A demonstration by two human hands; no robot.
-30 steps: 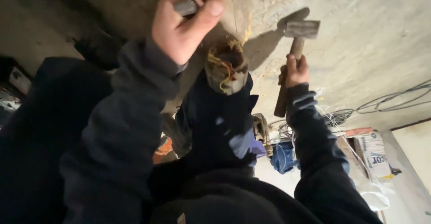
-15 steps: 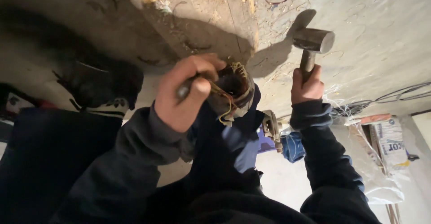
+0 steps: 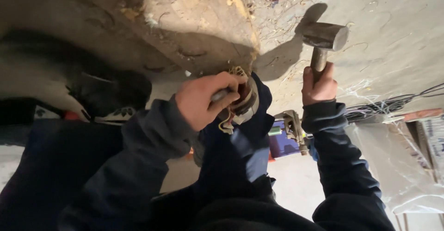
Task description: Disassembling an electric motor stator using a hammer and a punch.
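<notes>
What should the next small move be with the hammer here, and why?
Probably swing the hammer down onto the tool's end. The right hand holds it raised and apart from the work, while the left hand grips a metal tool against the wire-wound part.

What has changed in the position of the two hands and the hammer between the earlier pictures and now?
The left hand, gripping a thin metal tool, came down from the top of the view to the round part with wires and is now against it. The right hand and hammer shifted slightly right and now appear higher in the view. Both grips stayed closed; nothing was let go.
</notes>
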